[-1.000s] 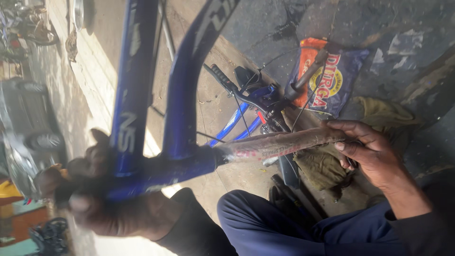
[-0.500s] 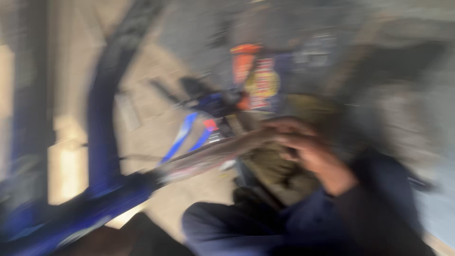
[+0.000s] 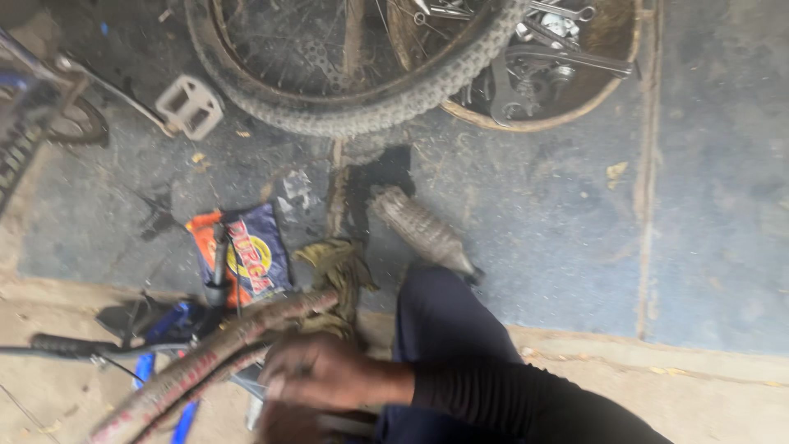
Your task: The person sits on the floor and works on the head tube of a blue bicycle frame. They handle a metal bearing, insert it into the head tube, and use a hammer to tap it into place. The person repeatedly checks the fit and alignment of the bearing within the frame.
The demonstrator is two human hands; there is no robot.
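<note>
Item: rusty fork leg [image 3: 205, 358], long axis running from 2 o'clock down to 7 o'clock. Right hand [image 3: 329, 374] rests on its upper end, fingers curled over; clasp indistinct. Left hand unseen.

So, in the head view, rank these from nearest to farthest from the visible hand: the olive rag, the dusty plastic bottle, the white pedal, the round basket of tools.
From the hand, whose side I cannot tell:
1. Crumpled olive rag, just above it.
2. Dusty clear plastic bottle, lying up-right on the floor.
3. White square pedal, upper left.
4. Round brown basket of metal tools, top right.
</note>
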